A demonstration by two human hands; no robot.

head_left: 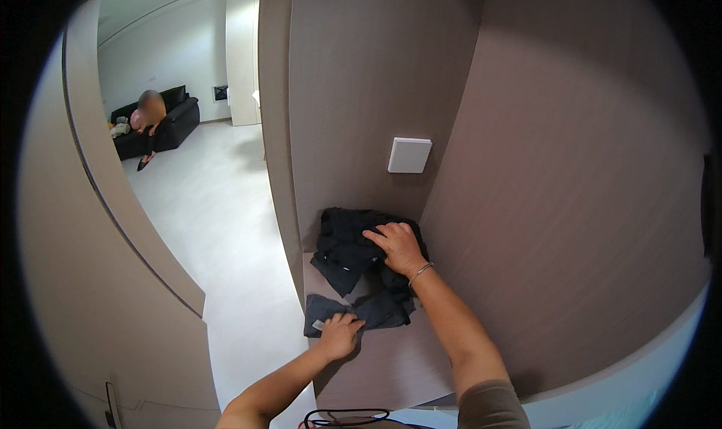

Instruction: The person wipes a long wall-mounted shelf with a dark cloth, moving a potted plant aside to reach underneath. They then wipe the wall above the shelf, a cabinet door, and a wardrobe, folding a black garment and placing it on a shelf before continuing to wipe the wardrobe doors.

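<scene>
Two bare hands rest on a dark garment that lies spread on a pale wooden shelf set into a corner of brown panelled walls. The right hand lies flat on the bunched upper part of the cloth, fingers spread and pressing down, a thin bracelet at its wrist. The left hand sits at the near lower edge of the cloth, fingers curled over the hem beside a small pale tag; whether it pinches the fabric or only presses on it cannot be told.

The garment fills the back left part of the shelf, touching the rear wall and reaching the shelf's left edge. Above it on the rear wall is a white square switch plate, well clear of both hands. The right wall panel stands close beside the right forearm. To the left, a curved wall edge frames a pale floor leading to a far room, where another person sits on a black sofa, well apart from the shelf. A dark cable loop shows at the lower edge.
</scene>
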